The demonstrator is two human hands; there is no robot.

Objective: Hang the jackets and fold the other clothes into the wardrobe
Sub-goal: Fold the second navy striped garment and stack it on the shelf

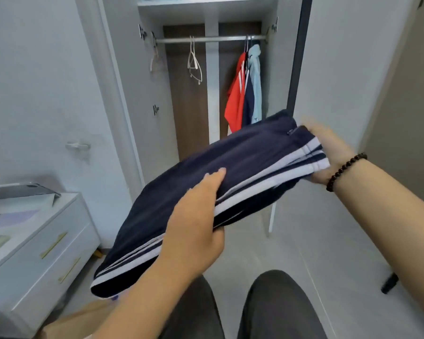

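Observation:
I hold a folded navy garment with white side stripes (189, 192) flat in front of me, in front of the open wardrobe (211, 11). My left hand (194, 223) grips its near edge, thumb on top. My right hand (328, 155) holds the far striped end from the side; a dark bead bracelet sits on that wrist. On the wardrobe's rail (206, 39) hang a red jacket (235, 104), a navy jacket (247, 106) and a light blue one (256, 81) at the right. Empty white hangers (194, 62) hang left of the middle.
A white drawer unit (49, 241) with gold handles stands at the left, with boxes and a tablet on top. The wardrobe's left door (47, 94) stands open against it. A shelf crosses above the rail. My legs in dark trousers show below. Light floor tiles lie ahead.

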